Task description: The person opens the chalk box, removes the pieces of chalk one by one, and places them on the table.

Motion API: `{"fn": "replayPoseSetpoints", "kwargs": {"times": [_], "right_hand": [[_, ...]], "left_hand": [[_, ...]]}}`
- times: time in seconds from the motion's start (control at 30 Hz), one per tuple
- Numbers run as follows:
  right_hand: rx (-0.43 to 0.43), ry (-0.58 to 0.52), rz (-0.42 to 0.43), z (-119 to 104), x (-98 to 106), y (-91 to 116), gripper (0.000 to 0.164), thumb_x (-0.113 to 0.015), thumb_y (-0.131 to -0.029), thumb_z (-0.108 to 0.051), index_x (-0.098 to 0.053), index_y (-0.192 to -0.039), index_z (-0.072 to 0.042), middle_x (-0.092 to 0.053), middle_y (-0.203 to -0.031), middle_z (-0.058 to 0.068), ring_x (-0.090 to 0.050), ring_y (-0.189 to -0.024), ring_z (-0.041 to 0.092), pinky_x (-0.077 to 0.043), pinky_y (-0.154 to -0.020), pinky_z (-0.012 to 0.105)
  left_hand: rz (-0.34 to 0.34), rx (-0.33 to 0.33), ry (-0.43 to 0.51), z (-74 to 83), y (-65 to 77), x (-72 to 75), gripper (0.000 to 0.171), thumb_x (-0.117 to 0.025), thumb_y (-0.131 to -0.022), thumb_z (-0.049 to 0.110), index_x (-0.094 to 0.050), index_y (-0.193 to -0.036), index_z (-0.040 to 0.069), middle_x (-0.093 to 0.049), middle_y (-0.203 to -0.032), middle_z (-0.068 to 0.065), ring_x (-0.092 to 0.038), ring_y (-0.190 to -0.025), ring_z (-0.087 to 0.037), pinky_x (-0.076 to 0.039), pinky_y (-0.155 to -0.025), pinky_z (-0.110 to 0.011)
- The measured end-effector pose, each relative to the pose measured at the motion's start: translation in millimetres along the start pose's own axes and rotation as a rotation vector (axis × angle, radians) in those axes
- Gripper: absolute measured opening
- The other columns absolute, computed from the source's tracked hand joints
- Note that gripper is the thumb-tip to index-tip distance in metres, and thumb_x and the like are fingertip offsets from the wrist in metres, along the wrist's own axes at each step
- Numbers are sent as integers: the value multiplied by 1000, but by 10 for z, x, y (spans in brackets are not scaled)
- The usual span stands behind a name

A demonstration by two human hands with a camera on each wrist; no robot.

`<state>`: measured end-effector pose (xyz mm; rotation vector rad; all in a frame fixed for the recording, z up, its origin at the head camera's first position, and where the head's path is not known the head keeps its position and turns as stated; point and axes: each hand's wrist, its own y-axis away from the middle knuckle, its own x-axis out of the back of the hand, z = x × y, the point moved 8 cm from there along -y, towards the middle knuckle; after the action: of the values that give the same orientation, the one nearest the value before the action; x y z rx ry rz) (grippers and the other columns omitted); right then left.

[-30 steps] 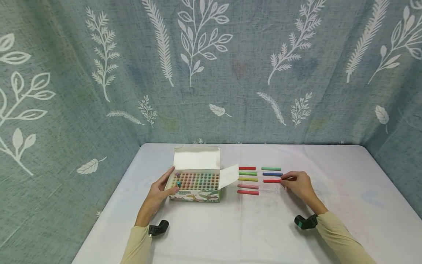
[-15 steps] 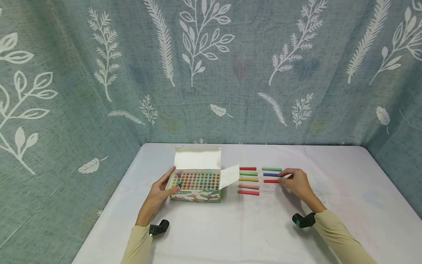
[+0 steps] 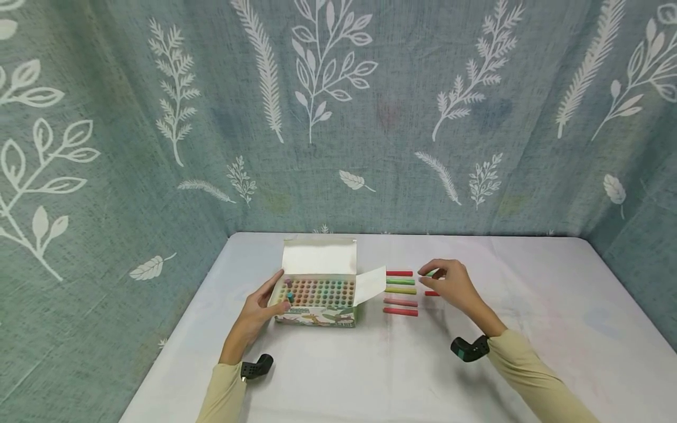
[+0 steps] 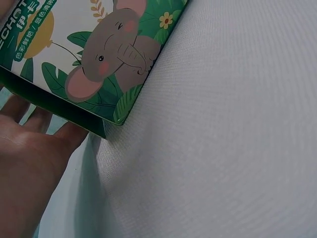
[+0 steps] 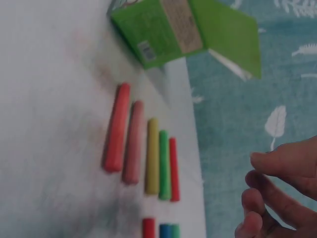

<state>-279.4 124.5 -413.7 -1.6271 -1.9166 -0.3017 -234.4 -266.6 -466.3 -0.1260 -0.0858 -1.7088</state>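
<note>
My left hand [image 3: 252,316] grips the left end of an open chalk box [image 3: 317,317], its thumb at the front and its fingers reaching round the far side. Rows of coloured round ends fill the box. A teal chalk [image 3: 290,296] and a purple chalk [image 3: 288,283] stick up above the rest. Over the right column of chalk sticks hovers my right hand [image 3: 452,283], thumb and forefinger close together with nothing between them. Beneath it lie a red stick [image 5: 149,228], a blue stick [image 5: 165,231] and a green stick [image 5: 175,231], partly hidden in the head view.
A left column of several sticks lies beside the box, with a yellow stick [image 3: 400,290] in its middle. The box's side flap [image 3: 370,284] leans out towards them. Behind the white table [image 3: 349,376] hangs a leaf-patterned curtain [image 3: 338,117].
My right hand leaves the red stick's right end and moves left and away from me, over the blue and green sticks. My left hand stays on the box.
</note>
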Motion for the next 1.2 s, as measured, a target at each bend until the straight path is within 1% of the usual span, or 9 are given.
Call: {"fn": "replayPoseSetpoints", "kwargs": {"times": [0.1,0.2,0.37,0.5,0.77,0.9,1.03,1.13,1.2], "right_hand": [[41,-21,-14,-184,-43,-29,11,-66,-78,-13,-69,-87,-7,-63,-90,5,-55,-72,21,-47,-50,30],[77,-40,-29,-344,-96,-65,10,-66,-78,-13,-68,-87,-9,-63,-89,3,-55,-72,20,-47,-47,30],[163,-58,-42,-602,-202,-139,9,-67,-78,-11,-68,-86,-10,-63,-88,2,-57,-72,18,-48,-51,29],[207,-64,-57,-771,-310,-197,8,-67,-77,-10,-68,-85,-12,-63,-86,1,-58,-72,17,-48,-56,28],[267,-74,-126,-1021,-553,-271,8,-66,-78,-11,-66,-85,-15,-63,-89,1,-59,-73,15,-48,-62,27],[290,-83,-149,-1105,-638,-284,8,-66,-78,-9,-67,-85,-13,-63,-90,2,-59,-73,15,-48,-63,28],[339,-88,-163,-1201,-720,-302,9,-65,-77,-7,-66,-86,-10,-63,-90,4,-59,-72,14,-48,-62,27],[369,-83,-164,-1263,-772,-324,11,-66,-76,-5,-66,-86,-10,-63,-91,5,-59,-71,13,-48,-62,26],[371,-77,-171,-1298,-804,-343,12,-66,-76,-5,-65,-86,-12,-63,-91,5,-60,-72,13,-48,-63,25]], "left_hand": [[0,-1,-1,9,1,-6,74,-64,-80,7,-24,-140,23,-17,-144,-2,-16,-131,-20,-19,-104,-43],[-1,-7,-9,-39,-21,21,74,-65,-80,9,-25,-140,25,-16,-144,-1,-16,-131,-20,-19,-104,-44],[5,-15,-49,-177,-75,95,75,-66,-79,14,-25,-139,32,-16,-144,5,-14,-132,-16,-19,-104,-42],[16,-21,-70,-236,-87,125,74,-67,-78,17,-26,-138,34,-18,-144,6,-14,-132,-16,-19,-104,-43],[18,-16,-63,-250,-52,112,74,-67,-79,16,-26,-138,33,-18,-144,7,-12,-132,-15,-18,-104,-44],[3,-23,-61,-246,-53,79,75,-66,-79,16,-25,-139,32,-17,-144,5,-12,-132,-16,-18,-104,-44],[13,-21,-65,-240,-53,86,74,-67,-78,16,-26,-138,33,-18,-144,5,-10,-132,-16,-16,-104,-45],[10,-24,-63,-216,-58,84,74,-67,-79,16,-26,-138,32,-19,-143,5,-10,-132,-16,-16,-104,-45],[9,-18,-53,-152,-46,60,75,-66,-79,14,-26,-139,29,-18,-144,3,-10,-132,-17,-17,-104,-44]]}}
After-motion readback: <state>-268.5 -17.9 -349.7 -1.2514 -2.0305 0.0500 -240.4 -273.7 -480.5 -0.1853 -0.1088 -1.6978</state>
